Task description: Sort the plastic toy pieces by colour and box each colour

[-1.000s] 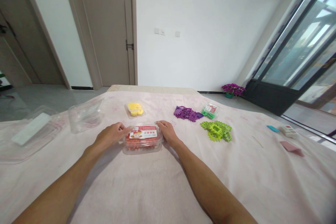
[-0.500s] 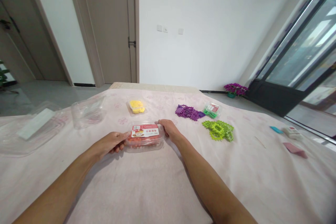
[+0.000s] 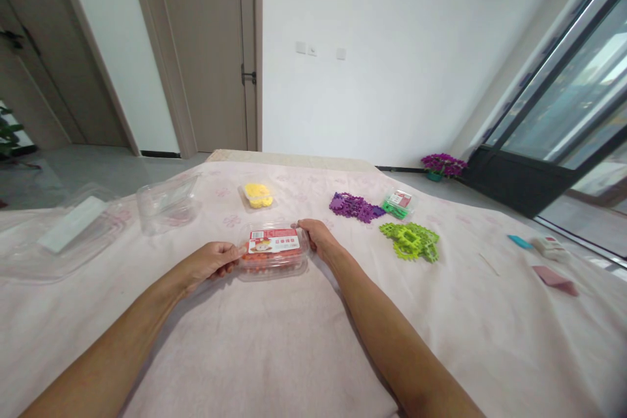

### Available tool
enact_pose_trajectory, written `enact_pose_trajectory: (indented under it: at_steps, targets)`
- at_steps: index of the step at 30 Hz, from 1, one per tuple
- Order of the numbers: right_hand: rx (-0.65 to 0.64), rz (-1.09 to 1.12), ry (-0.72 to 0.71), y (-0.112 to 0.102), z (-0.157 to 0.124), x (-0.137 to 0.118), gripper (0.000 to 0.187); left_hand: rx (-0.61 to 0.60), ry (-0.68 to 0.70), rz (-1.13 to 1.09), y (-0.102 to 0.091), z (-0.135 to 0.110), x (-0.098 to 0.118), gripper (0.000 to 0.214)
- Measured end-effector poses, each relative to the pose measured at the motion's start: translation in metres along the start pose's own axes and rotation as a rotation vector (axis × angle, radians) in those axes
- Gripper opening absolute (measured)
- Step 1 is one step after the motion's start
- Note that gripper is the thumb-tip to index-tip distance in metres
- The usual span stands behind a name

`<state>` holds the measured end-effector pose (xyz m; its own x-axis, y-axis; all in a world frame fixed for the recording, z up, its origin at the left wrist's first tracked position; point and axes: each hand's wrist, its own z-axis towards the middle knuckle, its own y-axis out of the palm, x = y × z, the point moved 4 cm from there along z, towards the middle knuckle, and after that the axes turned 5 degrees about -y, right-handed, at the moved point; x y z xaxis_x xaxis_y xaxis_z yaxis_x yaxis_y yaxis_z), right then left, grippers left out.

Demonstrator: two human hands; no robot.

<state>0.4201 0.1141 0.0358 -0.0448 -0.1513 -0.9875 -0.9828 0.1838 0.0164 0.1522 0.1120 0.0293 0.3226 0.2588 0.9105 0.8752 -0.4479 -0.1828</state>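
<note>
A clear plastic box (image 3: 273,255) with a red label and red pieces inside rests on the pink tablecloth (image 3: 304,339) in front of me. My left hand (image 3: 210,260) grips its left end, fingers curled around the edge. My right hand (image 3: 318,238) holds the right end, thumb on the lid's far corner. The lid lies closed on the box.
A small box of yellow pieces (image 3: 257,195) sits behind it. Purple pieces (image 3: 353,206), a green-filled box (image 3: 398,204) and a lime-green assembly (image 3: 410,241) lie to the right. Empty clear containers (image 3: 166,204) (image 3: 59,235) stand at the left. Small items (image 3: 548,248) lie far right.
My left hand slid from the top of the box down to its left end. The view tilted a little; the box stayed in place.
</note>
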Motion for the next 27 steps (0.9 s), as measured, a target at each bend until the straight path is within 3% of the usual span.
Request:
enact_pose_trajectory:
  at_steps: [12, 15, 18, 20, 23, 25, 27]
  targets:
    - [-0.017, 0.095, -0.106, 0.003, 0.005, 0.009, 0.011, 0.050, 0.023, -0.042, 0.003, 0.002, -0.004, 0.054]
    - [-0.010, -0.027, -0.133, -0.002, 0.005, 0.008, 0.015, 0.039, 0.014, -0.040, 0.002, 0.001, -0.005, 0.056]
    - [-0.038, -0.236, -0.147, -0.013, 0.002, 0.005, 0.032, 0.032, 0.001, -0.062, 0.001, 0.000, -0.008, 0.058]
    - [-0.131, -0.362, -0.122, -0.018, -0.003, 0.003, 0.041, 0.028, 0.019, -0.108, 0.001, 0.000, -0.009, 0.057]
    - [-0.278, -0.413, -0.038, -0.021, -0.010, 0.004, 0.038, 0.027, 0.086, -0.224, 0.005, 0.001, -0.008, 0.054]
    - [-0.261, -0.356, 0.012, -0.024, -0.010, 0.006, 0.031, 0.047, 0.160, -0.308, 0.008, 0.003, -0.008, 0.057]
    - [-0.158, -0.253, 0.046, -0.030, -0.006, 0.007, 0.027, 0.119, 0.247, -0.300, 0.009, 0.006, -0.009, 0.060]
